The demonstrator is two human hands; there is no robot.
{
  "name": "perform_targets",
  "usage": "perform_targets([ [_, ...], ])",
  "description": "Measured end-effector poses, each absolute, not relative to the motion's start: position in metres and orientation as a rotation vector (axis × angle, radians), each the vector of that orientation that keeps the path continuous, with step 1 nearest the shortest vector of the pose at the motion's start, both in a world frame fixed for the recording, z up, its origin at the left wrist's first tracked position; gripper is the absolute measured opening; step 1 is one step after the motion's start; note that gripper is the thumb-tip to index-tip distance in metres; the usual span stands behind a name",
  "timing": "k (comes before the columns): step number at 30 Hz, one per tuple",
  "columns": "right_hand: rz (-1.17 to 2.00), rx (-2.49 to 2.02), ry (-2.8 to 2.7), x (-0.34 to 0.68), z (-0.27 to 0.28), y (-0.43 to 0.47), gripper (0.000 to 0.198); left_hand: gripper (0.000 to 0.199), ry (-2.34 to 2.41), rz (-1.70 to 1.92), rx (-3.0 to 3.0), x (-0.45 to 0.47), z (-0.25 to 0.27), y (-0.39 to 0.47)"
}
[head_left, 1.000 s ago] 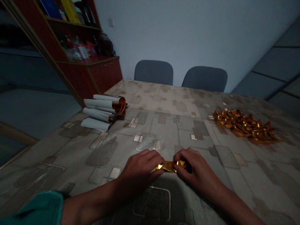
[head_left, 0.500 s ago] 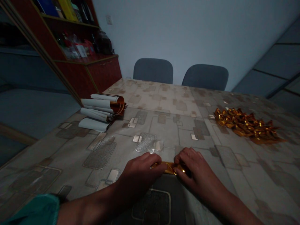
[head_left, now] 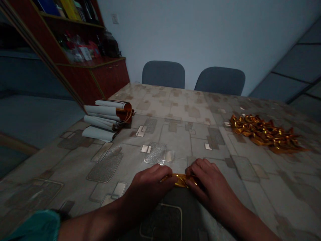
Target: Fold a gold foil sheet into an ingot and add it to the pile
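Head view, lower centre: left hand [head_left: 152, 184] and right hand [head_left: 209, 180] pinch opposite ends of a gold foil strip [head_left: 180, 180], its long axis running crosswise between them, neither nearer, a foil pile [head_left: 265, 134] beyond at mid-right.

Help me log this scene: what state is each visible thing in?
Gold foil piece: creased, partly hidden
Left hand: gripping foil's left end
Right hand: gripping foil's right end
Foil pile: folded pieces, clustered
Sheets: curled over, pale side out
Tablecloth: spread flat
Cabinet doors: look shut
Chairs: upright
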State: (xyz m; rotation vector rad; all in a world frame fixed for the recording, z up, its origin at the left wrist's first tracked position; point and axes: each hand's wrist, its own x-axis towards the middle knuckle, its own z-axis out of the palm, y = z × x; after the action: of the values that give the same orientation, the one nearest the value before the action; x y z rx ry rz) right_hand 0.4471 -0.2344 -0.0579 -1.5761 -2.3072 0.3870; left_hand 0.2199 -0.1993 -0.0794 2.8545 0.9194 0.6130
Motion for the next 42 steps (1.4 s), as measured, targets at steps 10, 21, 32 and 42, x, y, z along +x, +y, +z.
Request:
perform_targets([
  [10, 0.314, -1.61, -2.287, 0.445, -0.062, -0.233, 0.005, 0.027, 0.845, 0.504, 2.945, 0.221, -0.073, -0.202],
  [21, 0.209, -1.625, -2.352, 0.444, -0.065, -0.23, 0.009, 0.032, 0.829, 0.343, 2.991, 0.224, -0.067, -0.199],
  [32, 0.321, -1.55, -2.26, 0.45, -0.064, -0.229, 0.01, 0.033, 0.823, 0.336, 2.971, 0.224, -0.068, -0.198],
  [42, 0.072, -1.438, -2.391, 0.445, -0.064, -0.237, 0.015, 0.028, 0.777, 0.392, 3.005, 0.225, -0.066, -0.197],
])
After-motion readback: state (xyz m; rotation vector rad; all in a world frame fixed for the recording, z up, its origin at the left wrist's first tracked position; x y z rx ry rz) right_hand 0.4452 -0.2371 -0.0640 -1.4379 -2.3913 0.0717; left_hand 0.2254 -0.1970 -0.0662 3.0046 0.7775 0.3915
